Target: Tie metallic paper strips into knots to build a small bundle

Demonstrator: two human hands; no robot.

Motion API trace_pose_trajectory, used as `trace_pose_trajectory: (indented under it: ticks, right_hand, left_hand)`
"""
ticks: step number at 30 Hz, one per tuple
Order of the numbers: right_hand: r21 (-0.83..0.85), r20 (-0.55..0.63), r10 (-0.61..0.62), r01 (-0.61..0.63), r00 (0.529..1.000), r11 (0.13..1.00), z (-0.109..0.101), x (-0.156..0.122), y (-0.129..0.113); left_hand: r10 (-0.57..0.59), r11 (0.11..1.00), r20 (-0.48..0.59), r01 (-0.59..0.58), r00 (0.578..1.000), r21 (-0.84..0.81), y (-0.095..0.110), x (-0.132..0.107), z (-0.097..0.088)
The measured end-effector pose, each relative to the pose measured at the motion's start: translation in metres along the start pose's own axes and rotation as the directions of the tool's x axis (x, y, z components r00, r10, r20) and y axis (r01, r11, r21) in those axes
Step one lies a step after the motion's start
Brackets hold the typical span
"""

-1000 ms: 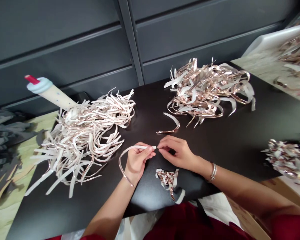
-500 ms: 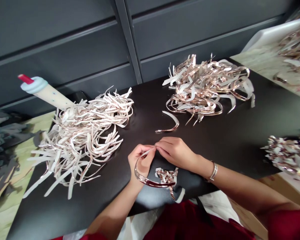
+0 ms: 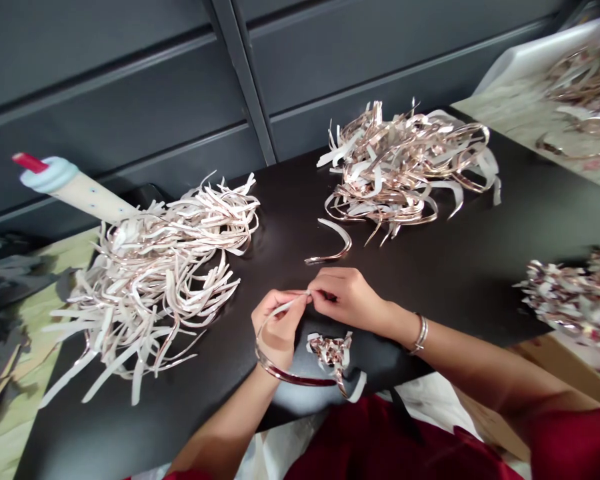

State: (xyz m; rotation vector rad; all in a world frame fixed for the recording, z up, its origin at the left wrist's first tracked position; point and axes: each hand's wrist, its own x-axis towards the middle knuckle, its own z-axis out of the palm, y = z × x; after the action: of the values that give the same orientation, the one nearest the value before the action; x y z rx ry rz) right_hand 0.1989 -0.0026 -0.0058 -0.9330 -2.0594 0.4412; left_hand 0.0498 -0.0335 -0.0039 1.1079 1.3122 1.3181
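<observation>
While the left hand [image 3: 277, 327] and right hand [image 3: 345, 300] pinch one end of a rose-gold foil strip [image 3: 290, 377] between closed fingertips, its curved length hangs free above a black table [image 3: 445, 267], clear of the heaps of matching strips [image 3: 150, 280].

No words, labels, brands or numbers can be read anywhere; the pale tube [image 3: 75, 194] shows only small blue dots.
</observation>
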Motion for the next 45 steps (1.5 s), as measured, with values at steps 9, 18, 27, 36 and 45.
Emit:
trace_pose_trajectory:
  ticks: [9,18,27,36,45]
  right_hand:
    - [-0.201,0.134,-0.069,0.095,0.989,0.975,-0.007,-0.001,-0.003]
    - [-0.136,-0.082,-0.005,-0.006,0.997,0.991,0.001,0.000,-0.002]
    - [0.505,0.086,0.368,-0.359,0.926,0.785,-0.002,0.002,0.001]
    - [0.546,0.214,0.351,-0.410,0.912,0.731,-0.006,0.005,0.004]
    - [0.647,0.357,0.363,-0.508,0.861,0.569,-0.001,0.002,0.004]
  left_hand:
    - [-0.006,0.998,-0.029,0.008,1.000,0.067,0.000,-0.002,0.000]
    - [-0.055,0.995,0.022,0.053,0.998,0.087,0.004,-0.002,0.003]
    - [-0.016,0.999,-0.034,0.014,0.999,-0.049,-0.002,0.006,-0.007]
    - [-0.235,0.970,0.127,0.240,0.964,-0.024,0.001,0.014,-0.010]
    - [-0.297,0.952,0.439,0.300,0.848,0.063,0.008,0.016,-0.016]
